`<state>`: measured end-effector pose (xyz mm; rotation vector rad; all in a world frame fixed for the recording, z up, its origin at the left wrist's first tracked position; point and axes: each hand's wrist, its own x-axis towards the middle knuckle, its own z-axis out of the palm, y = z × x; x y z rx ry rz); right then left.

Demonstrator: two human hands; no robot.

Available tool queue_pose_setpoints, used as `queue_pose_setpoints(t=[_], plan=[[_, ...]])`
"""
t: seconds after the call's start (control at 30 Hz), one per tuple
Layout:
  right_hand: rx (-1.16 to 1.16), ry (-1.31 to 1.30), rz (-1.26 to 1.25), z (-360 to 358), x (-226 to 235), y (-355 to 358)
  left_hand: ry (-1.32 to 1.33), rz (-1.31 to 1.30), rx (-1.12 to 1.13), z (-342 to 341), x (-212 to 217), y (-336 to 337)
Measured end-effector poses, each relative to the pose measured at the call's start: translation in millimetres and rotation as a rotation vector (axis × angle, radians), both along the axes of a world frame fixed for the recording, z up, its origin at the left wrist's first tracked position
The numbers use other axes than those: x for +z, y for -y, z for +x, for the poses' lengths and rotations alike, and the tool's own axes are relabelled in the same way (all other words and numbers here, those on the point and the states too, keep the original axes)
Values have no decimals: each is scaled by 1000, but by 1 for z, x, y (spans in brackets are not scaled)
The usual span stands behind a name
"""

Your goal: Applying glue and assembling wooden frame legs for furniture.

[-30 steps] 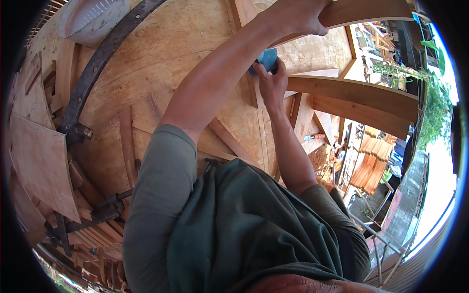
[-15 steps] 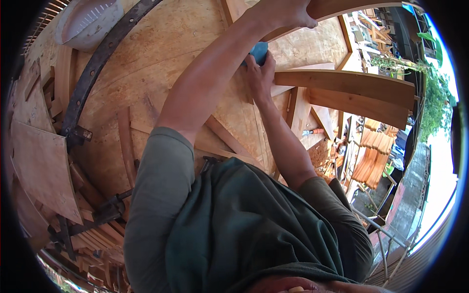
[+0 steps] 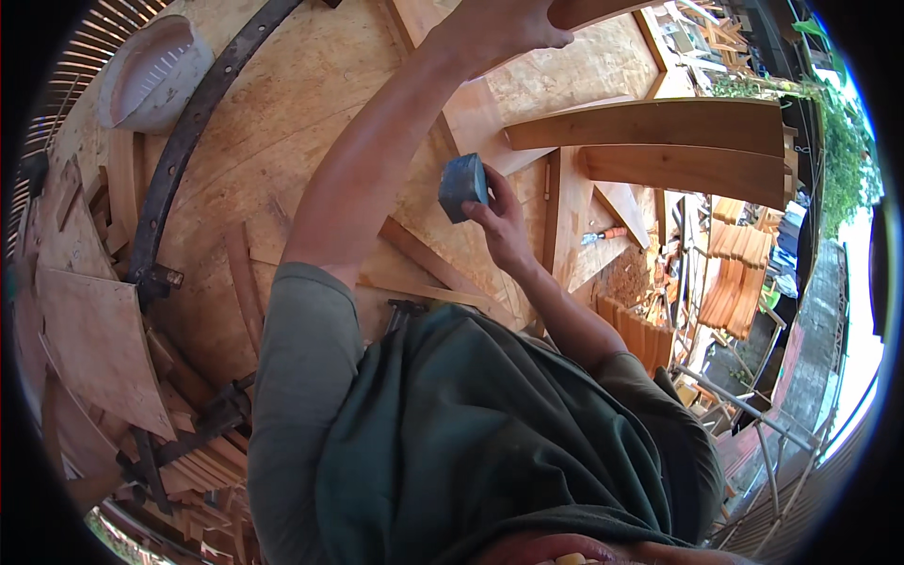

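Observation:
My left hand (image 3: 513, 26) reaches to the top edge of the view and grips a curved wooden board (image 3: 603, 9); part of the hand and most of the board are cut off there. Lower down, my right hand (image 3: 504, 224) holds a chunky blue-grey block (image 3: 462, 186) between thumb and fingers, lifted off the work surface and apart from the board. Just beyond the right hand, a long curved plank (image 3: 650, 124) juts to the right, with a second wooden piece (image 3: 687, 171) alongside it.
A wooden worktop (image 3: 311, 122) spreads beneath my arms. A dark perforated metal bar (image 3: 179, 155) curves down its left side, near a white plastic container (image 3: 155, 75). An orange-handled tool (image 3: 603, 235) lies at the right. Plywood (image 3: 99, 334) and clamps (image 3: 212, 414) crowd the lower left.
My right hand has drawn the block back toward me and tilted it, away from near the curved board. The left hand keeps its grip at the top.

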<state>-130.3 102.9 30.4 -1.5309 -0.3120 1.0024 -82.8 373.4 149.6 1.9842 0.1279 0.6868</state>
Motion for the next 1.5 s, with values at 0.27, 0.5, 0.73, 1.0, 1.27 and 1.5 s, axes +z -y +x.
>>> queue_pose_setpoints(t=[0.27, 0.5, 0.73, 1.0, 1.27, 1.5], plan=[[-62, -29, 168, 15, 5, -17, -104, -89, 43, -20, 25, 10], [49, 343, 296, 28, 17, -29, 76, -335, 118, -59, -57, -8], [321, 493, 205, 50, 26, -47, -338, -722, 17, -111, -102, 47], [134, 809, -45, 45, -11, -54, -383, -407, 311, -58, -138, 30], [-120, 811, -169, 54, -39, -96, -414, -399, 304, -26, -170, 6], [-193, 826, -197, 69, -54, -102, -548, -172, 365, -21, -152, 16]])
